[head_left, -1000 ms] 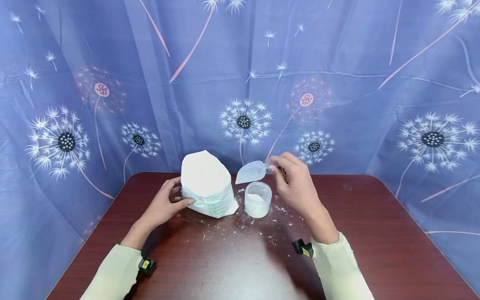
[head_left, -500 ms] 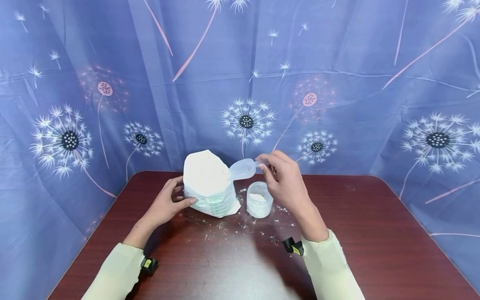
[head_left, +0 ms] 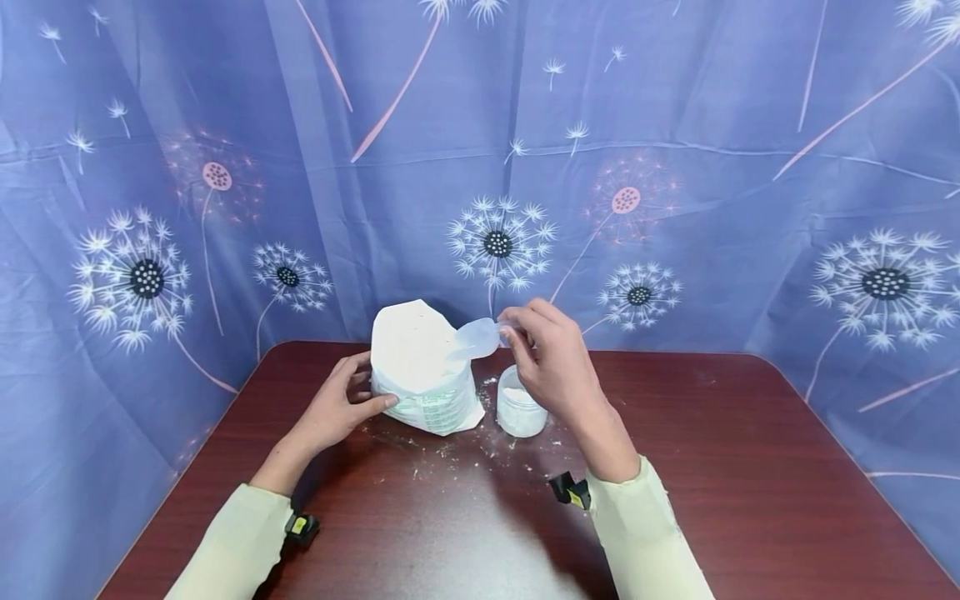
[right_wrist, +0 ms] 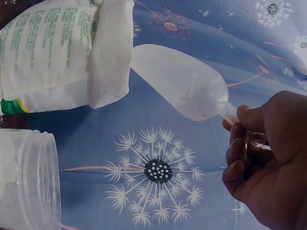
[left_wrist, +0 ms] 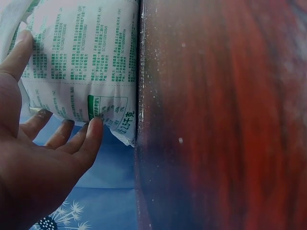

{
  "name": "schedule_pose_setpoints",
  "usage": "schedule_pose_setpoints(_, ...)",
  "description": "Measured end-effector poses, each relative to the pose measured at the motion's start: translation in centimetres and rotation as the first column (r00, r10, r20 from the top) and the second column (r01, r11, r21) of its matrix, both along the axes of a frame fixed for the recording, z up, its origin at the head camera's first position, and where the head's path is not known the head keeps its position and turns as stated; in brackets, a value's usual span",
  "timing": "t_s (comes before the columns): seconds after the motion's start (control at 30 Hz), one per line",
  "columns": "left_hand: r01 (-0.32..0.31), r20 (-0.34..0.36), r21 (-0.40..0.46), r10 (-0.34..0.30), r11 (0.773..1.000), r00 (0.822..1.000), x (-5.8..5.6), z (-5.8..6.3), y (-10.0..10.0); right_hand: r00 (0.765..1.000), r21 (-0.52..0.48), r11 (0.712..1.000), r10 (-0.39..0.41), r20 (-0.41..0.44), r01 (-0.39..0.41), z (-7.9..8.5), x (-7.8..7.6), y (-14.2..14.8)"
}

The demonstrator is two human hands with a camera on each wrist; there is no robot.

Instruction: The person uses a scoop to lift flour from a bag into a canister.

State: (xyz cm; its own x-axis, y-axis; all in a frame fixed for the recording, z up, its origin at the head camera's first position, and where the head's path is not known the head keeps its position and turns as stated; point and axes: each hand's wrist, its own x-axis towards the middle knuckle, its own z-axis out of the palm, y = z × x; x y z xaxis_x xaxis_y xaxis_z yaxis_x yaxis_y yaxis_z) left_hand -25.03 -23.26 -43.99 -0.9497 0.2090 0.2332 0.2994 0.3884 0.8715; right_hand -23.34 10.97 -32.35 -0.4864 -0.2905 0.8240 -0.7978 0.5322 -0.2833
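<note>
On the table stands an open-topped white bag of flour (head_left: pixel 429 398) with green print. My left hand (head_left: pixel 335 408) holds its left side, thumb on the front and fingers round the side, as the left wrist view also shows on the bag (left_wrist: pixel 81 57). My right hand (head_left: pixel 551 354) pinches the handle of a translucent plastic scoop (head_left: pixel 477 338). The scoop's tip lies at the bag's right rim; in the right wrist view the scoop (right_wrist: pixel 184 84) reaches the folded bag edge. Below my right hand is a clear jar (head_left: pixel 520 412) with white powder, partly hidden by the hand.
White powder specks lie on the dark red table (head_left: pixel 450 517) around the bag and jar. A blue curtain (head_left: pixel 420 208) with dandelion print hangs close behind the table's back edge.
My right hand has moved left with the scoop, from above the jar to the bag's rim, where the scoop's tip now is. My left hand keeps its hold on the bag.
</note>
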Motion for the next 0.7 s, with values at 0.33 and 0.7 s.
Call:
schedule_pose_setpoints(0.33,-0.003,-0.010,0.007,0.003,1.000,1.000,0.0,-0.1,0.0,1.000,0.045,0.999,-0.010,-0.013,0.010,-0.2,-0.2,-1.0)
schedule_pose_setpoints(0.7,-0.016,-0.002,-0.024,0.016,1.000,1.000,-0.1,-0.2,0.0,0.997,0.071,0.997,-0.019,-0.073,0.024,-0.5,-0.4,-2.3)
